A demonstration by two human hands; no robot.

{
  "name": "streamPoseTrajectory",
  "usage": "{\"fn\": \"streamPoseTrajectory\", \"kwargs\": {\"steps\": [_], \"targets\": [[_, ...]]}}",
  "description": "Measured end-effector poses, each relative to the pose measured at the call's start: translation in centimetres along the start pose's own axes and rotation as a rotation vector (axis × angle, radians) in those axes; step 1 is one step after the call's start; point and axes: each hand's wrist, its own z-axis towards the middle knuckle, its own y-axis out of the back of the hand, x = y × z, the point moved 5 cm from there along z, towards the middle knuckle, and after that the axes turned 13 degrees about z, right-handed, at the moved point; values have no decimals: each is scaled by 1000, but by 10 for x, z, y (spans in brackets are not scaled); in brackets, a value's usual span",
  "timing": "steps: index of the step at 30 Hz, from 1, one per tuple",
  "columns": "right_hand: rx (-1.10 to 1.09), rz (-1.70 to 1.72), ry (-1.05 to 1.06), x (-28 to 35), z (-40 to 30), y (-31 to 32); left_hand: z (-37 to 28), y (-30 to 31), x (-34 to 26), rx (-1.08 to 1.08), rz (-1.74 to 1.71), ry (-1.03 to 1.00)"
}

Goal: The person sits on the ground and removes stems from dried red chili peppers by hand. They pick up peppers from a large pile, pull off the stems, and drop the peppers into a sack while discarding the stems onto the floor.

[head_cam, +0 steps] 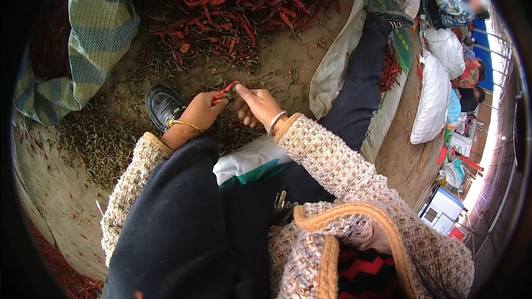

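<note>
A dried red chili pepper (226,89) stretches between my two hands, above the dirt-strewn floor. My left hand (202,110), with a yellow bangle at the wrist, pinches its lower left end between thumb and fingers. At its upper right end, the thumb and forefinger of my right hand (258,106) grip it; a silver-coloured bangle circles that wrist. Ahead of both hands lies a large heap of dried red chilies (249,4). Below and left of my left hand spreads a pile of loose chili stems (104,149).
A striped woven sack (97,29) stands at the upper left. Along the right, a green and white sack (353,45) lies under my outstretched leg, with chilies on it. Stuffed white sacks (432,99) and several people sit farther right. My black shoe (164,106) rests near the stems.
</note>
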Motion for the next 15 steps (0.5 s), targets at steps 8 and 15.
{"fn": "streamPoseTrajectory", "kwargs": {"steps": [8,15], "targets": [[200,-419,651,23,-35,-46,-1,5,0,-104,202,13],[-125,-1283,410,25,-9,22,2,8,-9,-72,55,33]]}}
